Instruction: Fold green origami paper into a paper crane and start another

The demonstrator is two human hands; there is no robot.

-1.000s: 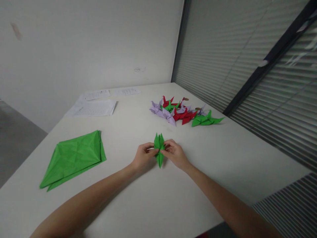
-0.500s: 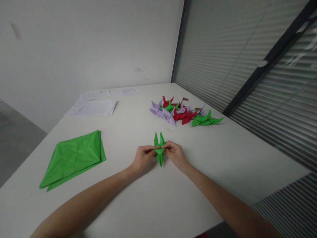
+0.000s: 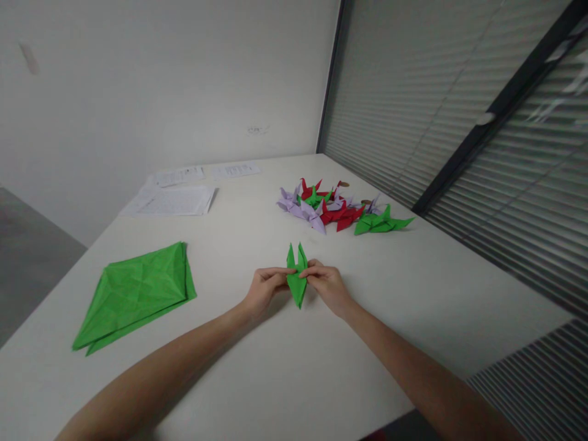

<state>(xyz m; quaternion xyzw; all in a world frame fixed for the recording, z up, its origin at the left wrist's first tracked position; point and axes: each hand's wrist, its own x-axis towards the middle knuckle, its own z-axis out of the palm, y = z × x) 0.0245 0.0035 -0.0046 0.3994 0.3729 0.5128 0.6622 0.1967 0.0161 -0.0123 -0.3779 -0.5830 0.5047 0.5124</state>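
Note:
A folded green origami piece point(image 3: 296, 286) is held between my two hands over the middle of the white table. Two narrow points stick up away from me, and a wider pointed end faces me. My left hand point(image 3: 267, 288) pinches its left edge, with the index finger laid across the paper. On the opposite edge, my right hand point(image 3: 327, 285) grips it with thumb and fingers. The fingertips behind the paper are hidden.
Green paper sheets point(image 3: 138, 288) lie stacked and creased at the left. Beyond my hands is a cluster of red, lilac and green origami cranes point(image 3: 340, 211). Printed papers point(image 3: 174, 201) rest at the back left of the table point(image 3: 257, 380). Blinds point(image 3: 390, 92) line the right side.
The small triangular flap that stood out at the middle of the green piece now lies flat against the lower point. My right fingers have shifted slightly on the paper.

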